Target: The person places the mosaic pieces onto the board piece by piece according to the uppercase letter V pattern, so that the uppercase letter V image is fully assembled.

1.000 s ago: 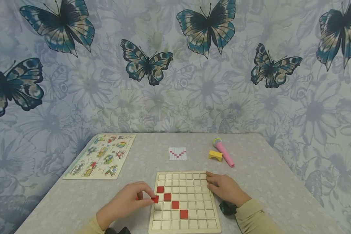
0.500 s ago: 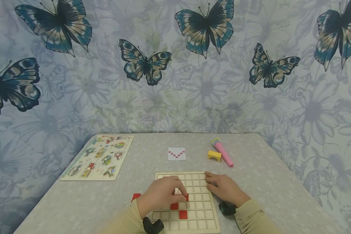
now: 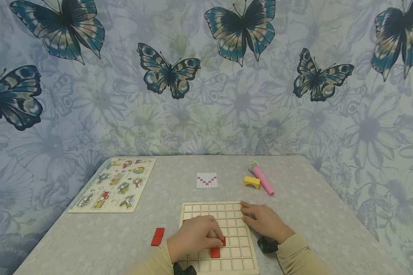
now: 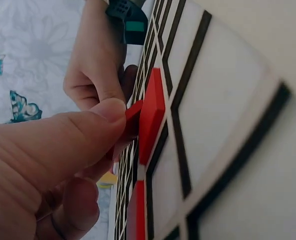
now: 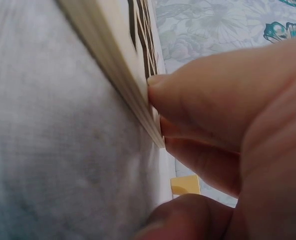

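Left hand pinches a red tile over the grid board

Near the bottom centre of the head view, the left hand (image 3: 199, 235) pinches a red tile (image 3: 224, 241) between thumb and fingertips, above the wooden grid board (image 3: 239, 263). Just below it in the frame, another tile (image 3: 215, 253) sits in a square of the board. The left wrist view shows the pinched piece tilted, right beside a tile on the board; whether they touch is hard to tell.

The right hand (image 3: 266, 222), right of centre, rests its extended fingers and thumb on the board's upper right edge.

Loose red tiles (image 3: 157, 236) lie on the grey table (image 3: 330, 225) left of the board. Above the board in the frame is a small pattern card (image 3: 207, 180) with a red V; to its right, a yellow block (image 3: 252, 182) lies near a pink microphone (image 3: 264, 181). A picture puzzle (image 3: 113, 187) lies on the table's left side, below butterfly wallpaper (image 3: 241, 103).
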Available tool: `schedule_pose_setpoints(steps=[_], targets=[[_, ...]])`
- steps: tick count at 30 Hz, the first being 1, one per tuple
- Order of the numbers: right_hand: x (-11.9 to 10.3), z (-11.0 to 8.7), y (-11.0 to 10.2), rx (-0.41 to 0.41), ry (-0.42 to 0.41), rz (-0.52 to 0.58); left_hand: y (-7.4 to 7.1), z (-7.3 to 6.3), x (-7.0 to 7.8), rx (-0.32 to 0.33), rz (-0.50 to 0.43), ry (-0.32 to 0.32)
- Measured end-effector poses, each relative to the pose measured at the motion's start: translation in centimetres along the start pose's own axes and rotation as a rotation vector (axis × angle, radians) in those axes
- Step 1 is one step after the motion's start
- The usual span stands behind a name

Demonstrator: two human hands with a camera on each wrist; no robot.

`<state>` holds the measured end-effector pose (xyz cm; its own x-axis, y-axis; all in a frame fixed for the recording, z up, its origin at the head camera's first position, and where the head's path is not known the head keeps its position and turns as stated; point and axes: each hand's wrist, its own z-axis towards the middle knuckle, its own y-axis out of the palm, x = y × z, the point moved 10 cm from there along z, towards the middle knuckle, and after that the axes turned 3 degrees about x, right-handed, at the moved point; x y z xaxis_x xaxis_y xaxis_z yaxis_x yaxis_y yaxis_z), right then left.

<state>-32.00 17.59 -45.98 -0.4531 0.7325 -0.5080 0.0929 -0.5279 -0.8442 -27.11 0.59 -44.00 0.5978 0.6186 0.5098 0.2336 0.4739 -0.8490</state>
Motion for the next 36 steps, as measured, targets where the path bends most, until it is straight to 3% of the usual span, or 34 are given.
schedule_pose_setpoints(steps=[14, 26, 36], targets=[[0.3, -0.1, 0.0, -0.007, 0.009, 0.012, 1.2, 0.8, 0.1, -0.005, 0.04, 0.0], [0.0, 0.0, 0.0, -0.011, 0.008, 0.0, 1.1, 0.6, 0.0, -0.008, 0.016, -0.015], [-0.1, -0.1, -0.1, -0.013, 0.005, -0.003, 0.8, 0.4, 0.2, 0.037, 0.008, 0.005]])
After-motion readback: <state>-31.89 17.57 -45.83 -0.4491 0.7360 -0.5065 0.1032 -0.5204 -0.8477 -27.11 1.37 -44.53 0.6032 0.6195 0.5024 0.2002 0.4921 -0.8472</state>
